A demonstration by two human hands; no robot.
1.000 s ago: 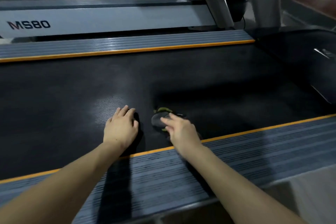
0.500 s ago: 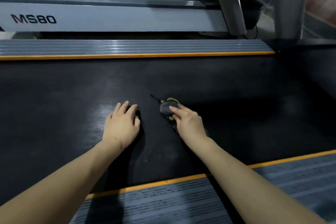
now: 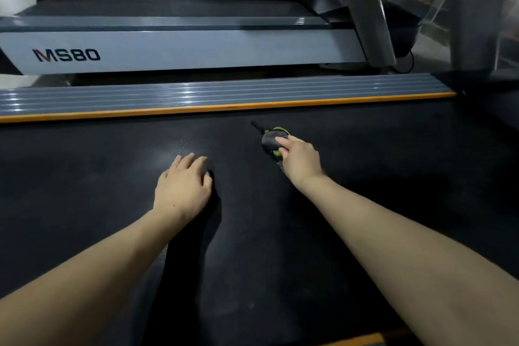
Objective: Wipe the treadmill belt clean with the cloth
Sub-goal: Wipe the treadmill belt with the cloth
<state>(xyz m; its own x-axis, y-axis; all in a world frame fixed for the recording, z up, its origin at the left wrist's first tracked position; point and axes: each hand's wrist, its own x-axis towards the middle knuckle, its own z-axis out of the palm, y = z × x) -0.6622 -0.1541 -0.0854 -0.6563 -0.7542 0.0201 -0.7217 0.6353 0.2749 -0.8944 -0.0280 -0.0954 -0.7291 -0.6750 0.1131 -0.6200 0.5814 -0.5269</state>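
Note:
The black treadmill belt (image 3: 84, 177) fills the middle of the view. A small bunched cloth (image 3: 269, 141), dark grey with a bright green edge, lies on the belt toward its far side. My right hand (image 3: 300, 161) presses down on the cloth with the fingers stretched over it, and part of the cloth is hidden under the palm. To the left of it, my left hand (image 3: 184, 187) rests flat on the bare belt with the fingers straight, a short gap away from the cloth.
A grey ribbed side rail with an orange strip (image 3: 224, 93) borders the belt's far edge. Beyond it stands a second treadmill marked MS80 (image 3: 168, 48) with a slanted grey upright (image 3: 362, 8). A dark motor cover (image 3: 483, 109) rises at the right end.
My right hand has pushed the cloth across the belt, away from the near rail toward the far rail. My left hand moved forward with it, flat on the belt.

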